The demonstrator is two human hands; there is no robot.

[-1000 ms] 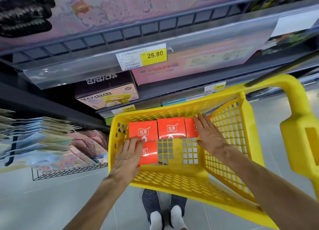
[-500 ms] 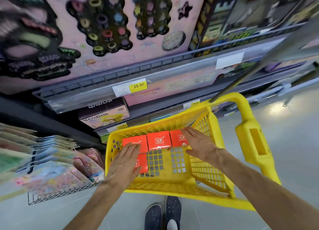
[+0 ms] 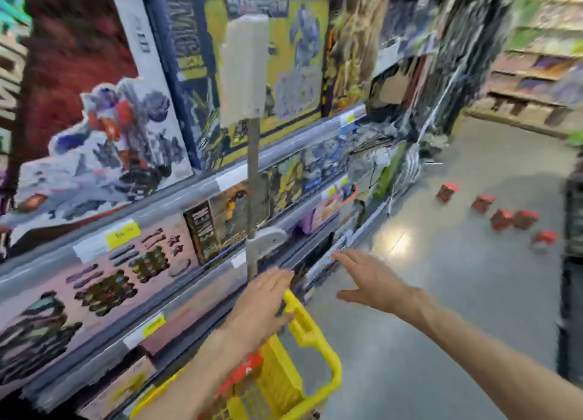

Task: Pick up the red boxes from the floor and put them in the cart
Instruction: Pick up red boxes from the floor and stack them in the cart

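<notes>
A: Where do we stand with the task?

B: We judge that we are partway. Some red is visible inside the yellow cart at the near bottom of the view, so at least one red box seems to lie in it already. The picture is blurred there, and we cannot count how many.

A: And what is left?

B: Several red boxes on the floor are waiting, far to the right, well apart from the cart. We count about five, lying loosely in a line on the grey floor, but the blur makes the number uncertain.

A: What do our hands do?

B: Both are empty. The left hand has straight fingers and lies over the yellow handle of the cart; we cannot tell if it really touches it. The right hand is spread, fingers apart, in the air just to the right of the handle, and it holds nothing.

A: What stands beside us?

B: The shelves with toy packages run along the left side, close to the cart.

A: So the next step?

B: We think the cart or ourselves must go toward the far right, because the boxes are out of reach from here.
</notes>
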